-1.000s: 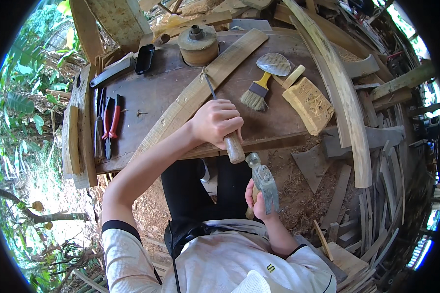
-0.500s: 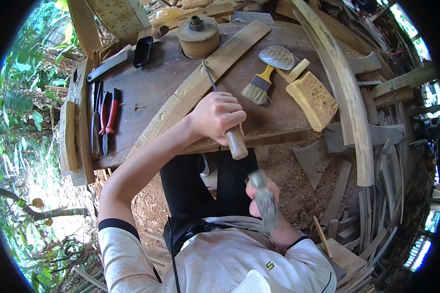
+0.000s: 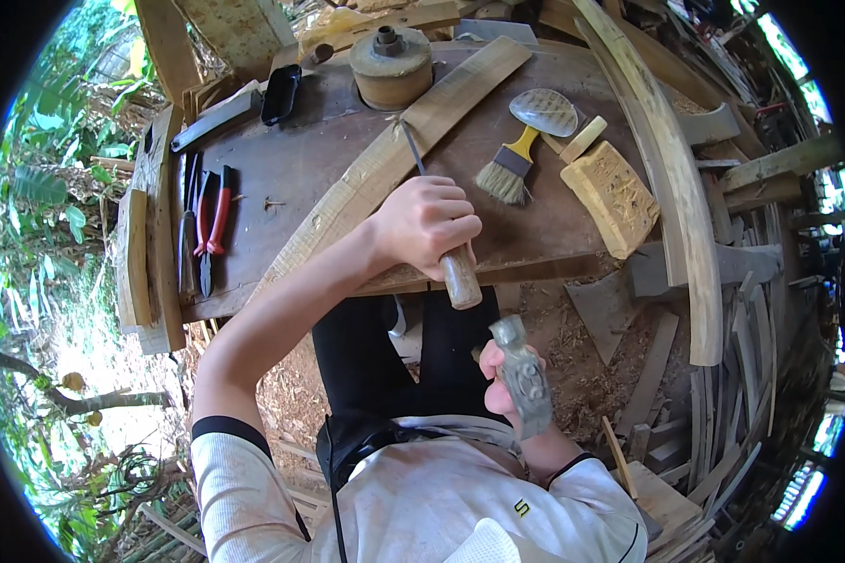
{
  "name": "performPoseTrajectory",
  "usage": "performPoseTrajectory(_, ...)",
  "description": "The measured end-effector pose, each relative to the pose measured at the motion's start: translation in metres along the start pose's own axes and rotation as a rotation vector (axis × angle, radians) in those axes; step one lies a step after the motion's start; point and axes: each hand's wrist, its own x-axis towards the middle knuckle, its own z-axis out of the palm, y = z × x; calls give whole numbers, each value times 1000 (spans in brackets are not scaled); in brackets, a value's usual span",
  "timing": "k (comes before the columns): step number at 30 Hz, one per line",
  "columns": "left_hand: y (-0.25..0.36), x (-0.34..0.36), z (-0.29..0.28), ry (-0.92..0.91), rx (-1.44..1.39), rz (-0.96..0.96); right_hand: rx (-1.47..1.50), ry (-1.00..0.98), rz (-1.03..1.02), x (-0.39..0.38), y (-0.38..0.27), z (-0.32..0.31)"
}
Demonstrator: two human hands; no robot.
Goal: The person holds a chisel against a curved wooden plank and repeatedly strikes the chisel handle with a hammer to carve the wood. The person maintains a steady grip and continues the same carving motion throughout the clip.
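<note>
My left hand [image 3: 427,225] is closed around a chisel [image 3: 461,281], its wooden handle end sticking out toward me. The chisel's thin metal blade slants away, its tip against a long pale wooden board [image 3: 343,199] lying diagonally on the worktable. Chips curl up at the tip. In front of my body, my right hand [image 3: 498,375] grips a hammer, whose worn grey metal head [image 3: 523,380] faces up; its handle is mostly hidden. A gap separates the hammer head from the chisel's handle end.
On the brown worktable [image 3: 291,174] lie red-handled pliers [image 3: 218,220], a yellow-handled brush [image 3: 507,174], a clear oval object [image 3: 545,113], a wooden block [image 3: 610,202], a black case [image 3: 282,94] and a round wooden piece [image 3: 391,75]. A long curved timber [image 3: 690,235] borders the right.
The hammer head has turned and shows more clearly, slightly shifted to the right. My left hand and the chisel stay in the same place on the board; the view has shifted slightly.
</note>
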Motion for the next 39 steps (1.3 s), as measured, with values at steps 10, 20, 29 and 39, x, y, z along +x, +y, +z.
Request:
performPoseTrajectory(10,1,-2,1,9,2,-16,-52,-27,82,2,-10,3)
performPoseTrajectory(20,-6,0,-6,58,30,-44,-160,-79,137,19,-22,3)
performPoseTrajectory(29,-2,1,0,37,7,14,95,94,65,-22,-13,8)
performPoseTrajectory(39,-1,-1,-1,45,17,5,-13,30,203,-29,-9,6)
